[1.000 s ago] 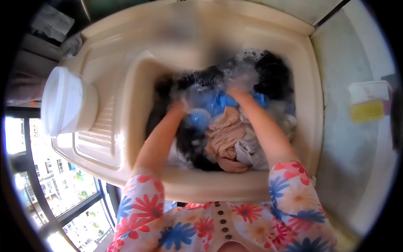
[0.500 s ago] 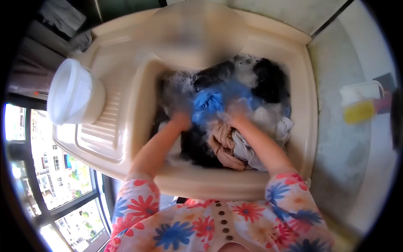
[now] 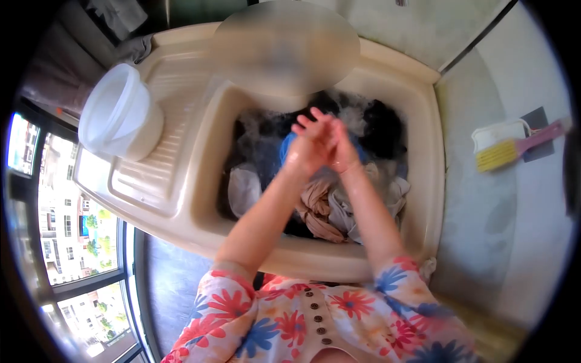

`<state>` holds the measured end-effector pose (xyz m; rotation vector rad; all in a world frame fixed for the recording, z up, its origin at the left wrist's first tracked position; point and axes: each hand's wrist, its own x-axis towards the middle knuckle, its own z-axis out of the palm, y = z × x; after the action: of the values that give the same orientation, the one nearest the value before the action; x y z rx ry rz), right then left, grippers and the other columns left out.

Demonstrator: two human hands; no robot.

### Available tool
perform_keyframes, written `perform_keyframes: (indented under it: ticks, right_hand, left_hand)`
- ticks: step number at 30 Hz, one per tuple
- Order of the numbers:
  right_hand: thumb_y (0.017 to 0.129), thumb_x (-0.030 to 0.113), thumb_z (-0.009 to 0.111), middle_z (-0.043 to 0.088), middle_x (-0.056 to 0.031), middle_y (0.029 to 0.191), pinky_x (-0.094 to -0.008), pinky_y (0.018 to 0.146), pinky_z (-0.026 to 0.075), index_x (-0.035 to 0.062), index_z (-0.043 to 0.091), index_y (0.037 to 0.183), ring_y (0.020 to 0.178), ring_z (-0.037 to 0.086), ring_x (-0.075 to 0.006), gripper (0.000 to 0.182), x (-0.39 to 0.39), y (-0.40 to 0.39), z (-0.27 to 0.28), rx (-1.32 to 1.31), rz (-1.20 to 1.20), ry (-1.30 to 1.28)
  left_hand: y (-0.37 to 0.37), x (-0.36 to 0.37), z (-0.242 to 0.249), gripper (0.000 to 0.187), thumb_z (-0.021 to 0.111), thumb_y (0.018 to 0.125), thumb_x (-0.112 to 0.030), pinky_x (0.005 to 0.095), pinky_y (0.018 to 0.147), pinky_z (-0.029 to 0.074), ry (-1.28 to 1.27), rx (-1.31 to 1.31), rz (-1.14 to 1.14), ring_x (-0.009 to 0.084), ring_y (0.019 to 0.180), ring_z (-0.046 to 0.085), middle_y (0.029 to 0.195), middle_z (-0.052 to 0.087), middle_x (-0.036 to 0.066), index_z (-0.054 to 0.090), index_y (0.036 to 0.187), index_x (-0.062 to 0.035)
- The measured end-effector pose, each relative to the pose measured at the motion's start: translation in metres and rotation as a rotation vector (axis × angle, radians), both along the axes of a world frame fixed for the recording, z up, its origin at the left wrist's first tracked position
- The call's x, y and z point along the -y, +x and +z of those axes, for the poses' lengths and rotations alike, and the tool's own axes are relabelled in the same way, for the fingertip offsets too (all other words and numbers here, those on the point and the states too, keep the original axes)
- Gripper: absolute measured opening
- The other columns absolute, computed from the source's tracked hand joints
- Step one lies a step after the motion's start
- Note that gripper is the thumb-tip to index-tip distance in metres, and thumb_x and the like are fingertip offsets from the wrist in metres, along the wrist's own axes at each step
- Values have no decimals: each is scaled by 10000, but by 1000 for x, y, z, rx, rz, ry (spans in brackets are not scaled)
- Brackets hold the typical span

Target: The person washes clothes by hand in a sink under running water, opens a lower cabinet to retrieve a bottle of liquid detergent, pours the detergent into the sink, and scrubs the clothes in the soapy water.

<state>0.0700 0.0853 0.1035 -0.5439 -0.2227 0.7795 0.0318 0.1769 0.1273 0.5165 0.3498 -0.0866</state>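
Observation:
Both hands are raised above the basin and touch each other, wet and with nothing visible in them. My left hand [image 3: 311, 144] has its fingers stretched out and apart. My right hand [image 3: 344, 150] rests against its side, fingers extended and partly overlapped by the left. Beneath them, blue cloth [image 3: 289, 145] shows in the sudsy water. Tan cloth [image 3: 318, 212] and pale grey cloth [image 3: 344, 215] lie near the front. Black cloth [image 3: 382, 128] sits at the back right, and a whitish piece [image 3: 244, 189] at the left. All of it lies in a beige wash basin [image 3: 209, 157].
A white bucket [image 3: 121, 115] stands on the ribbed board [image 3: 163, 145] left of the basin. A yellow-bristled brush [image 3: 499, 156] with a pink handle hangs on the right wall beside a white item [image 3: 487, 134]. A blurred oval covers the back of the basin.
Both hands have come up out of the water and the blue cloth, and moved together over the middle of the basin. The view has shifted slightly.

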Motion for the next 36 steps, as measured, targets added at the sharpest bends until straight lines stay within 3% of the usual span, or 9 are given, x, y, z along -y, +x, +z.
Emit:
perform_keyframes:
  ticks: [5,12,14,18,20,22,25,31,36]
  right_hand:
    - [771,138,554,497,-19,670,-381,746,449,97,486,729,701,518,-167,90,-4,-8,-4,-213,-77,43]
    - [782,141,580,553,-26,787,-358,802,434,81,542,906,774,548,-174,143,-1,-22,-25,-212,-3,-79]
    - [792,161,585,571,-42,894,-367,835,431,70,545,976,856,558,-191,210,-12,-39,-22,-259,-40,-396]
    - [795,281,639,526,-84,1098,-324,766,496,53,483,1136,946,545,-186,440,11,-37,2,-106,398,-527]
    - [778,411,643,548,-124,1138,-293,699,512,7,491,1159,1025,550,-213,575,21,-16,26,194,640,-523]
    - [837,346,587,557,-136,1134,-301,751,505,-25,512,1131,976,579,-237,480,20,-9,56,490,833,-408]
    - [800,475,584,645,-116,920,-239,634,490,-24,596,1032,792,635,-200,551,18,-9,93,609,918,-653]
    - [836,310,586,615,-7,658,-191,575,452,14,655,739,635,571,-78,319,26,-3,107,726,548,-775]
    - [847,230,587,496,35,596,-210,495,373,-13,564,668,576,425,-33,303,21,-8,99,840,158,-658]
  left_hand:
    - [-14,40,-18,325,525,802,-134,340,821,460,557,16,39,280,928,578,1070,571,138,521,1096,5]
    - [-40,-6,-44,376,525,698,-100,351,750,459,2153,713,-194,292,869,567,1074,541,132,534,1063,-12]
    - [-41,-11,-42,297,557,681,-126,357,721,472,2110,693,44,284,869,562,1036,540,104,559,970,-57]
    - [-20,-27,-83,318,663,606,-246,362,727,464,2050,676,-428,266,898,574,976,601,89,619,878,-88]
    - [-12,-23,8,243,634,602,-165,357,600,493,1999,647,-694,264,654,614,746,630,98,603,822,-65]
    - [-9,-30,40,400,587,610,-79,301,513,482,1107,428,-941,167,627,593,760,613,125,586,1000,7]
    - [-16,-25,50,398,594,653,-42,291,478,446,595,386,-860,165,569,552,754,590,92,560,1050,-49]
    - [-35,1,36,165,591,678,-32,227,389,258,-2,16,-428,86,431,333,601,414,3,519,818,-82]
    - [-31,3,55,70,563,696,-66,224,383,240,294,-34,-293,79,417,317,557,407,-7,505,707,-104]
